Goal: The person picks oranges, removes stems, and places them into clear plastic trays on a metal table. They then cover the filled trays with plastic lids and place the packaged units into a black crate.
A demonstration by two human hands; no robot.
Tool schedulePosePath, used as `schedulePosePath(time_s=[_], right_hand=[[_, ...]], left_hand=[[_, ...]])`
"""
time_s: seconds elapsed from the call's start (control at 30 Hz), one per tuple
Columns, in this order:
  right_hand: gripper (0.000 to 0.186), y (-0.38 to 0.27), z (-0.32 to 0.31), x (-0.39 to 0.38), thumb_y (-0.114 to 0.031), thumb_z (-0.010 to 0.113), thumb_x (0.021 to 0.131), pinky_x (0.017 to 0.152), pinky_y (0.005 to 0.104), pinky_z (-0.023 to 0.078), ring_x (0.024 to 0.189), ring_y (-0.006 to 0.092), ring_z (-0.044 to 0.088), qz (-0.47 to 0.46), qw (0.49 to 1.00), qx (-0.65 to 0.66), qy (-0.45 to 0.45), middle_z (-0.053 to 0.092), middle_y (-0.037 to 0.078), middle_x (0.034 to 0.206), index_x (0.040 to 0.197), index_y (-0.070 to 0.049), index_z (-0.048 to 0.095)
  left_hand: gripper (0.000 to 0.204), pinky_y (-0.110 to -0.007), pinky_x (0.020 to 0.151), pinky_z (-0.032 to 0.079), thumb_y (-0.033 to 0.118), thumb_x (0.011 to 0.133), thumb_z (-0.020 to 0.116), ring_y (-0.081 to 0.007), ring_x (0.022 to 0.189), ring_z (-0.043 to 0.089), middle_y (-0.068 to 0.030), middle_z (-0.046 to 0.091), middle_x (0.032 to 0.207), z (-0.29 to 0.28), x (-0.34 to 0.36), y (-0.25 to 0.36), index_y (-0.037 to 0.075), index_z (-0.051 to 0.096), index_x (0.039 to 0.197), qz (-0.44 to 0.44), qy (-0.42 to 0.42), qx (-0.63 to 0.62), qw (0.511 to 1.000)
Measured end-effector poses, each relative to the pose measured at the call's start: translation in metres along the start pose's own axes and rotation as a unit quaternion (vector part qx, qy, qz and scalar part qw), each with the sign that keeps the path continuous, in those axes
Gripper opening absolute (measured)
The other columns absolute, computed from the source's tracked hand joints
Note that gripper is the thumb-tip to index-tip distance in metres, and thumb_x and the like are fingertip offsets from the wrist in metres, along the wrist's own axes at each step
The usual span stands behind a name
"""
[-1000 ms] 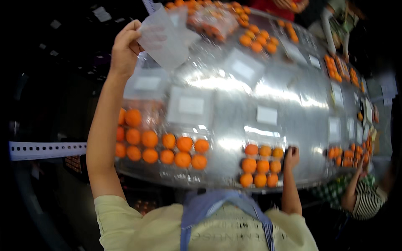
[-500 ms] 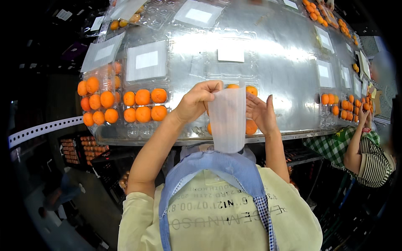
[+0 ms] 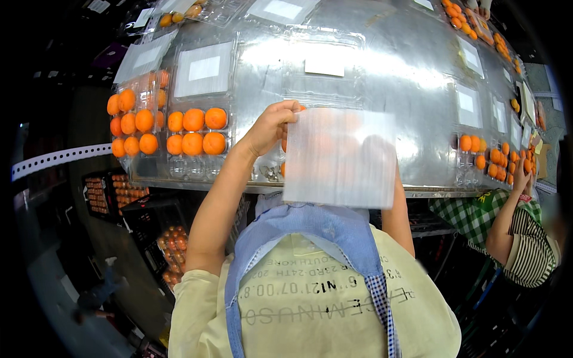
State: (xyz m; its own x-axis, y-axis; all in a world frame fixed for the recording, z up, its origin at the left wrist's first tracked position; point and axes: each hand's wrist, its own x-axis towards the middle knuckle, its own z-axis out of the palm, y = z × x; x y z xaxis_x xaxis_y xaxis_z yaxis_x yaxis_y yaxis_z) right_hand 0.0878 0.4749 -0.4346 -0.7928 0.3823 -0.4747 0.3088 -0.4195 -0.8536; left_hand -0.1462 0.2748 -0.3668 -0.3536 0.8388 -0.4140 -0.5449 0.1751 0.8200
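My left hand [image 3: 270, 127] pinches the upper left corner of a thin, whitish see-through sheet [image 3: 340, 164]. Spread wide, the sheet hangs in front of a clear plastic clamshell pack, whose raised lid [image 3: 354, 43] lies toward the far side with a white card [image 3: 324, 67] on it. Orange round fruits [image 3: 283, 143] show at the sheet's left edge and dimly through it. My right forearm [image 3: 400, 221] reaches up to the sheet's right side; the sheet hides that hand, so its fingers cannot be made out.
Left of me, an opened clamshell holds two rows of orange fruits [image 3: 193, 143]; a fuller pack [image 3: 128, 123] sits beyond it. More packs [image 3: 470, 143] line the metal table [image 3: 412, 119] at right, near a co-worker's hand [image 3: 521, 176]. Crates of fruit [image 3: 98, 200] stand lower left.
The sheet has opened out to the right from a narrow, folded-looking shape into a broad square. My right hand, seen open before, is now behind it. My left hand has moved slightly up and left.
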Motion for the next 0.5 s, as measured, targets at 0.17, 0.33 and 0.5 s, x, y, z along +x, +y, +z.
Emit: schedulePosePath(time_s=[0.17, 0.33, 0.5], right_hand=[[0.051, -0.025, 0.024, -0.003, -0.042, 0.044, 0.095, 0.075, 0.0305, 0.052, 0.085, 0.0164, 0.063, 0.067, 0.981, 0.169, 0.062, 0.066, 0.008, 0.089, 0.102, 0.005, 0.062], [0.054, -0.020, 0.023, 0.001, -0.046, 0.043, 0.095, 0.073, 0.0289, 0.049, 0.082, 0.0139, 0.061, 0.025, 0.999, 0.036, 0.032, 0.066, 0.007, 0.087, 0.102, 0.003, 0.064], [0.025, -0.017, 0.023, 0.005, -0.023, 0.067, 0.085, 0.056, 0.0210, 0.041, 0.063, 0.0044, 0.052, -0.025, 0.988, -0.141, 0.050, 0.063, 0.001, 0.073, 0.090, 0.002, 0.067]], left_hand=[[0.012, -0.027, 0.050, 0.049, 0.019, 0.081, 0.052, -0.0099, 0.060, 0.057, -0.0010, 0.053, 0.069, 0.006, -0.007, -0.013, 0.009, 0.050, 0.077, -0.046, 0.073, 0.122, 0.989], [0.014, -0.028, 0.052, 0.049, 0.019, 0.081, 0.055, -0.0130, 0.061, 0.057, -0.0026, 0.053, 0.069, -0.007, -0.006, -0.032, 0.007, 0.050, 0.078, -0.032, 0.108, 0.176, 0.978], [0.016, -0.037, 0.071, 0.050, 0.015, 0.079, 0.057, -0.0257, 0.078, 0.059, -0.0106, 0.057, 0.081, -0.004, -0.004, -0.038, 0.002, 0.053, 0.089, 0.036, 0.233, 0.368, 0.899]])
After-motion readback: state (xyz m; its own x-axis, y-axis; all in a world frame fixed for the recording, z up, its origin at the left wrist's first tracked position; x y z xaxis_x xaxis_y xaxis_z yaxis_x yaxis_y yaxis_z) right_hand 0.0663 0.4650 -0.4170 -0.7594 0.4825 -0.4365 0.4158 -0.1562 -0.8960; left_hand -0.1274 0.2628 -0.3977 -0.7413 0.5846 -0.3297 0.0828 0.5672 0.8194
